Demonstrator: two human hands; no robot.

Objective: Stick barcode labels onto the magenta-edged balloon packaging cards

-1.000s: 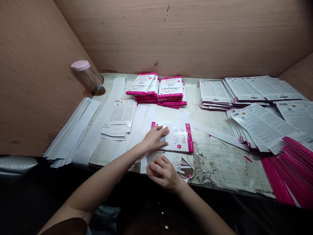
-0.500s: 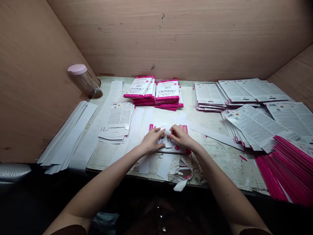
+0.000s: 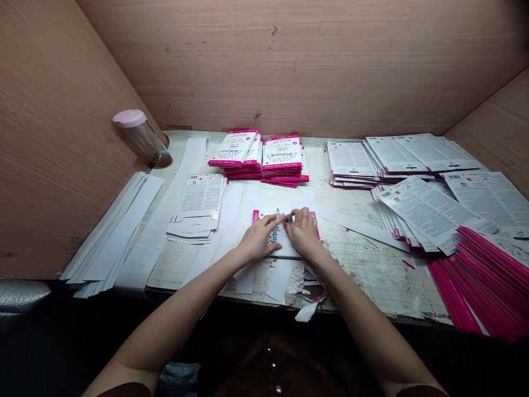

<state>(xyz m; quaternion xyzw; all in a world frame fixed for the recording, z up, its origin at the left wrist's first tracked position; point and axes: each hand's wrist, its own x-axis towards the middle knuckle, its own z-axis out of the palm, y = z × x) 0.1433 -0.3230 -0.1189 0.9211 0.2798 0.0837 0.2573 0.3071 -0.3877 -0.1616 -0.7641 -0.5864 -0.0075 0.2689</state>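
Note:
A white and pink card packet (image 3: 282, 252) with "happy" lettering lies flat in front of me, turned sideways. My left hand (image 3: 261, 238) rests on its left part, thumb and fingers spread apart, the index fingertip close to a small barcode sticker (image 3: 288, 219). Over the packet's right part, my right hand (image 3: 303, 231) has its fingers bent round the sticker. The fingers cover much of the sticker, so whether it touches the packet cannot be made out.
Behind stand two stacks of pink-edged packets (image 3: 282, 151). Grey-backed packets (image 3: 353, 157) and a fanned pink pile (image 3: 479, 281) lie right. On the left are flat cards (image 3: 201, 196), white paper strips (image 3: 119, 226) and a lidded bottle (image 3: 142, 140). The table's front edge is torn.
The sticker, earlier upright and broadly visible between my hands, is now mostly covered. My right hand has turned and its fingers have come down over it; my left thumb lies on the packet.

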